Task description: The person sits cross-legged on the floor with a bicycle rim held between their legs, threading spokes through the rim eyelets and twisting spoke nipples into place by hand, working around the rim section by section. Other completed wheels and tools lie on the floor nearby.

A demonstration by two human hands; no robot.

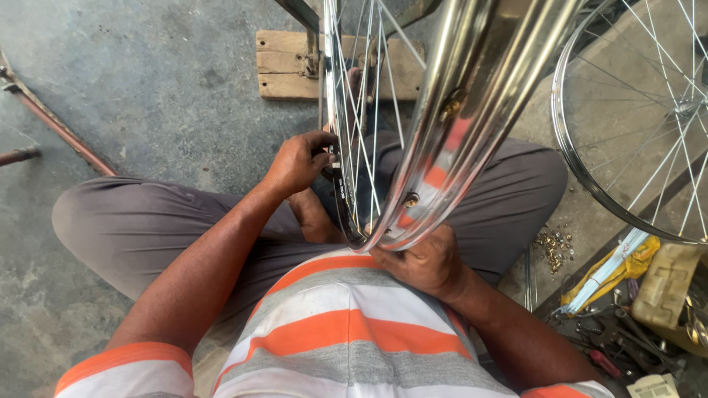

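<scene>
A shiny chrome bicycle wheel rim [472, 96] with thin spokes [361, 125] stands upright between my knees, seen edge-on from above. My left hand [299, 161] is at the rim's left side, fingers closed on a small dark tool against the spokes. My right hand [424, 262] grips the rim's lowest part, close to my striped shirt. Brass spoke nipples [410, 199] show on the rim's inner face.
A second spoked wheel [634, 125] leans at the right. A pile of small brass nipples [554, 247] lies on the floor beside a yellow-wrapped spoke bundle [612, 269] and scattered tools [627, 343]. A wooden block [284, 65] sits ahead; rusty rods [59, 129] lie left.
</scene>
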